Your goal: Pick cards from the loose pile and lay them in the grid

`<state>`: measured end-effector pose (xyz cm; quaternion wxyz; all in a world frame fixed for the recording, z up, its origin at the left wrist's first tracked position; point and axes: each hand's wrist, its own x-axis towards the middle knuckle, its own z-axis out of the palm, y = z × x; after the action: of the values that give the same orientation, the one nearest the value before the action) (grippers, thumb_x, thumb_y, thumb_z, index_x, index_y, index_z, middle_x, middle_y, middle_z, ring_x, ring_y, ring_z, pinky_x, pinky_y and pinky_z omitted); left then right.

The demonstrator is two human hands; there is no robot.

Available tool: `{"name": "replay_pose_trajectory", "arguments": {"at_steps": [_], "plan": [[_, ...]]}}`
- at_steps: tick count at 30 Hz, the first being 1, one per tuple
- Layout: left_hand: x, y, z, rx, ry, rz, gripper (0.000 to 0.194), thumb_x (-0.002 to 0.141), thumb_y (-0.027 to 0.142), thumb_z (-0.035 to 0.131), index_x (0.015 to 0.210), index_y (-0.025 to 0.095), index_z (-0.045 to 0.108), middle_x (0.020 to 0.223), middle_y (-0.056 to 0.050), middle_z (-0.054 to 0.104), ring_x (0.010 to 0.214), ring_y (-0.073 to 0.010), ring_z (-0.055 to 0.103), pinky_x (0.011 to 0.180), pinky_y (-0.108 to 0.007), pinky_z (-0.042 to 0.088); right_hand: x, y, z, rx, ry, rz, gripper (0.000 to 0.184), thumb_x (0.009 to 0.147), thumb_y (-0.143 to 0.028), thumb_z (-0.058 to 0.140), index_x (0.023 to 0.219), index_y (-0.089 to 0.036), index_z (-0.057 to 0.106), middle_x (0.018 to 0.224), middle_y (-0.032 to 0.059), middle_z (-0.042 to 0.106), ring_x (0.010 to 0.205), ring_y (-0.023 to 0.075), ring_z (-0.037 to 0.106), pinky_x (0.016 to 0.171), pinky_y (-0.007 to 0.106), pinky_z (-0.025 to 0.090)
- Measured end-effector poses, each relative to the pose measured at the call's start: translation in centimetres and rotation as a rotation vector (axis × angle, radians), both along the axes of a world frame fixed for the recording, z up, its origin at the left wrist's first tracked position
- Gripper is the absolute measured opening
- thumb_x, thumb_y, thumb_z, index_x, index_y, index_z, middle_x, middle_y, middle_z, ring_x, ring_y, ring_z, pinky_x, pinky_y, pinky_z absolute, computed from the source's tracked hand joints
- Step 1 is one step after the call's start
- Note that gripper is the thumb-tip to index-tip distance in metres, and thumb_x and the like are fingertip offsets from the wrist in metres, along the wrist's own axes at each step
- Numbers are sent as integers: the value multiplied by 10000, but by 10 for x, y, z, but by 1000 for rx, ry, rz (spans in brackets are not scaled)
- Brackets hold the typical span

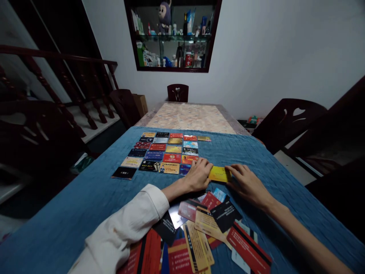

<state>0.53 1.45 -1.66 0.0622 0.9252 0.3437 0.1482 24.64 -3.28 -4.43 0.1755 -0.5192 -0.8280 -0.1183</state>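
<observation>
A yellow card (219, 174) lies between my two hands, just above the blue cloth. My left hand (198, 174) grips its left end, and my right hand (245, 182) pinches its right end. Beyond and to the left, several cards such as a red card (172, 158) and a black card (123, 172) lie face up in columns; the column at the right end has a single gold card (204, 139). Nearer to me is a loose, overlapping heap with a black card (226, 215), a tan card (209, 224) and a red striped card (249, 247). My left sleeve hides part of the heap.
A blue cloth (94, 205) covers the near part of the table, and a patterned tabletop (189, 116) shows beyond it. Dark wooden chairs (291, 118) stand around. On the far wall is a glass-shelved cabinet (172, 38); a stair railing (57, 57) runs along the left.
</observation>
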Motion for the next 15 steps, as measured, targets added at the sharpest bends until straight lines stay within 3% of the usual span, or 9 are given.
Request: {"name": "replay_pose_trajectory", "arguments": {"at_steps": [10,15], "plan": [[3,-3,11,91,93,40,289,861,187,541,1144,138,513,1246,-155,557,1187,-295,460,932,-450,426,1,12,5,14,37,57,419,883,-309,597,1288,-208,572,1179,137,629,1046,287,569,855,410,535],[5,6,19,134,159,38,275,856,196,543,1121,124,534,1237,-165,553,1166,-302,459,926,-460,424,3,23,10,26,29,81,406,897,-322,592,1287,-212,574,1179,139,616,1024,288,559,844,408,536]]}}
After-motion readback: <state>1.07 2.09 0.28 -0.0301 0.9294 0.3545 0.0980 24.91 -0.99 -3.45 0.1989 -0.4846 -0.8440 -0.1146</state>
